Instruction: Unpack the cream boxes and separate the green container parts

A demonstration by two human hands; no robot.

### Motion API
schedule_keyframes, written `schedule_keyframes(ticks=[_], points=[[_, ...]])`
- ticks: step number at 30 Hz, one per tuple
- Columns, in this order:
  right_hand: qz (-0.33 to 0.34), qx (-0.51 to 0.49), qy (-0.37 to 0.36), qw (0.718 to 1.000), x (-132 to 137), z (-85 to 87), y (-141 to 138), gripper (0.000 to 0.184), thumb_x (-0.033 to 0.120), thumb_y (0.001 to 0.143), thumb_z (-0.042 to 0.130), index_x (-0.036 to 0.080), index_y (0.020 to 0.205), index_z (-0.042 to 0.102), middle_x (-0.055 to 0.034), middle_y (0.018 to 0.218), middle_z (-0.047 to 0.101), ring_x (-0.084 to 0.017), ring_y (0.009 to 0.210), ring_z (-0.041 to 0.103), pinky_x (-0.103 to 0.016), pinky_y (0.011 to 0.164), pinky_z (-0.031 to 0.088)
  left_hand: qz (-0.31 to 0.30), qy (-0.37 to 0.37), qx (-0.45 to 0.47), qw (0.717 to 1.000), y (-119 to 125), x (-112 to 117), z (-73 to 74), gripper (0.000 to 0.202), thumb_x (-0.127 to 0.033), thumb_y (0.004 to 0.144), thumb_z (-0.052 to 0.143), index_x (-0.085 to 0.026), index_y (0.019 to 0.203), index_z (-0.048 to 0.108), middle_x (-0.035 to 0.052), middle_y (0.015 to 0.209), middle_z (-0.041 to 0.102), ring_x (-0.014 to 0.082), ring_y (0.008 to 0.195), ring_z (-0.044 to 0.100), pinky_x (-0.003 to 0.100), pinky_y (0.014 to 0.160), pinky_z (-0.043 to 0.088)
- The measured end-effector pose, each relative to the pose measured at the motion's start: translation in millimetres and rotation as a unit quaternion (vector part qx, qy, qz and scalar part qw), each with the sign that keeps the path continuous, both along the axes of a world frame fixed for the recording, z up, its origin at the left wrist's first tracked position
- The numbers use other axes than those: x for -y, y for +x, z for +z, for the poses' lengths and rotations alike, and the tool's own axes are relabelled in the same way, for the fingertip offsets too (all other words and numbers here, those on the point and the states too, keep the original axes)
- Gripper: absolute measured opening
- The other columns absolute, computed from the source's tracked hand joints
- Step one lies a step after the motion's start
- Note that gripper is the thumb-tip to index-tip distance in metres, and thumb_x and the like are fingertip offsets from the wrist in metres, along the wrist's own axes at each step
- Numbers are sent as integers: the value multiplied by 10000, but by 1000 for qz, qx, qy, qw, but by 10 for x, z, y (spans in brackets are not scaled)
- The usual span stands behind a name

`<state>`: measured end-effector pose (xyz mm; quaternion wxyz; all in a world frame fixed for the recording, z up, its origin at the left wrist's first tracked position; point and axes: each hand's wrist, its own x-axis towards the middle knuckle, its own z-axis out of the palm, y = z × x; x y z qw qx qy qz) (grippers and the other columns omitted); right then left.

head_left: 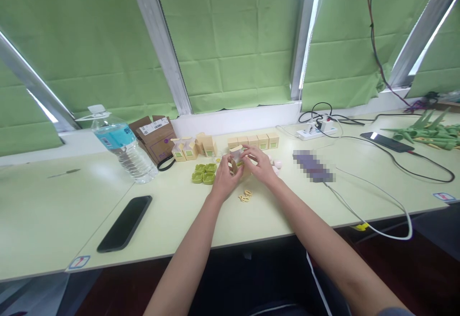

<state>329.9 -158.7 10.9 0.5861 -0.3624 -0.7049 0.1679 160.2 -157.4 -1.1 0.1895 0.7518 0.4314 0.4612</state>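
Both hands meet above the middle of the table. My left hand (226, 178) has its fingers closed around a small pale plastic piece (236, 152) with a cream edge. From the other side my right hand (259, 163) pinches the same piece, and fingers cover much of it. Green square cup-like parts (203, 174) sit just left of my left hand. Several small yellow rings or clips (245, 196) lie in a pile below the hands. Pale pink rounded parts (277, 164) show partly behind my right wrist.
Cream block-like boxes (263, 141) stand in a row behind the hands; opened ones (189, 149) are further left. A water bottle (125, 150), cardboard box (154, 138) and black phone (125, 224) are at left. A power strip (316, 131), cables and another phone (387, 142) lie right.
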Motion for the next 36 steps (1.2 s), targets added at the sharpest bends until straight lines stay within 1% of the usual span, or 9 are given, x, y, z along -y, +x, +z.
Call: schedule_keyframes(ticks=[4,9,14,16,19,23,28,33,36], points=[[-46,101,13,994,-37,-39,27,197,234,887,561,240,948,749,-99,1392,576,-263,1199,611,-467,1054,467,19,24,-32,999,-7,-6,-8,490,-453,892,630,-255,1297,438,83,1191,586,155,811,626,320,713,554],[-70,170,6,983,-44,-42,71,262,201,877,553,245,1041,752,-114,1341,586,-279,1254,559,-478,1046,466,22,76,-83,993,-16,8,12,472,-401,923,606,-277,1354,459,89,1281,578,220,1023,624,390,864,542],[-63,191,6,980,-6,9,89,219,166,861,541,236,926,739,-103,1247,623,-277,1312,512,-442,974,509,-11,127,-112,986,-22,33,59,456,-375,961,565,-291,1397,460,84,1305,572,242,1206,562,414,991,497],[-60,193,3,979,7,23,88,194,162,858,541,232,871,722,-97,1195,648,-279,1354,480,-435,961,514,-10,138,-122,983,-29,27,61,463,-364,961,569,-291,1406,463,89,1296,570,247,1204,564,422,1003,492],[-70,198,-3,978,8,19,89,150,178,855,559,223,838,701,-106,1240,633,-284,1361,479,-442,970,511,4,147,-135,980,-41,0,39,479,-349,952,587,-296,1413,470,92,1268,571,254,1181,571,436,1005,490],[-83,209,-19,974,-16,-11,91,126,207,866,581,218,888,705,-123,1315,590,-283,1367,477,-442,993,504,13,163,-145,976,-54,-42,-2,498,-320,935,614,-312,1414,479,89,1253,567,255,1175,565,440,1008,488],[-70,208,-32,975,-49,-25,92,136,216,907,582,215,917,718,-131,1273,612,-273,1358,494,-442,1009,500,14,188,-143,972,-67,-66,-24,494,-309,924,628,-329,1401,499,84,1255,558,252,1179,557,450,1024,480],[-74,196,-36,977,-81,-31,117,99,205,888,662,238,912,752,-112,1292,618,-285,1263,572,-481,1039,487,8,191,-146,971,-72,-59,-27,477,-311,925,626,-349,1387,513,74,1279,551,252,1215,534,457,1059,457],[-83,198,-30,976,-93,-41,117,148,189,910,626,252,929,758,-101,1305,614,-278,1189,613,-472,986,521,4,184,-144,972,-63,-52,-21,484,-324,933,612,-358,1403,497,80,1281,546,258,1219,540,471,1057,460]])
